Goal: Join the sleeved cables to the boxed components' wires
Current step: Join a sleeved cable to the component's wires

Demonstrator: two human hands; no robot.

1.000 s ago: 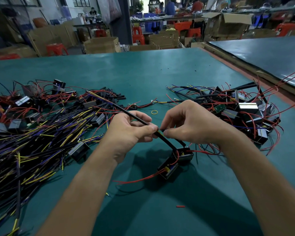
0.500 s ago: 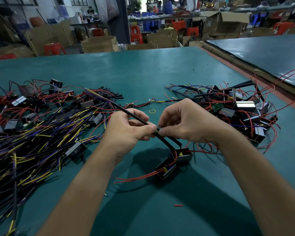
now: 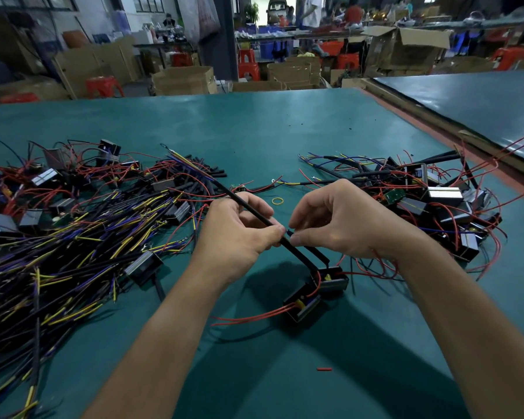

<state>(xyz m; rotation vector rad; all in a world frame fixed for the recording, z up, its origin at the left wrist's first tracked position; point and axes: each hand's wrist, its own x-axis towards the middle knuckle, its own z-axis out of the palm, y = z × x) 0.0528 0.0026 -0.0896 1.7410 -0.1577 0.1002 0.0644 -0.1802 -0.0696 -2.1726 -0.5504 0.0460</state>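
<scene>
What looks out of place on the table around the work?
Only small strays: a short red scrap lies alone on the green mat near the person, and a yellow rubber band sits loose between the left wire pile and right wire pile. Nothing looks spilled or damaged.

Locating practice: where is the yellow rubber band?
Head view, centre: the yellow rubber band lies on the table, beyond and between the left hand and right hand.

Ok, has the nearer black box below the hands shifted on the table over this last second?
No. The nearer black box keeps its place relative to the yellow rubber band and the red scrap; only the camera drifted.
</scene>
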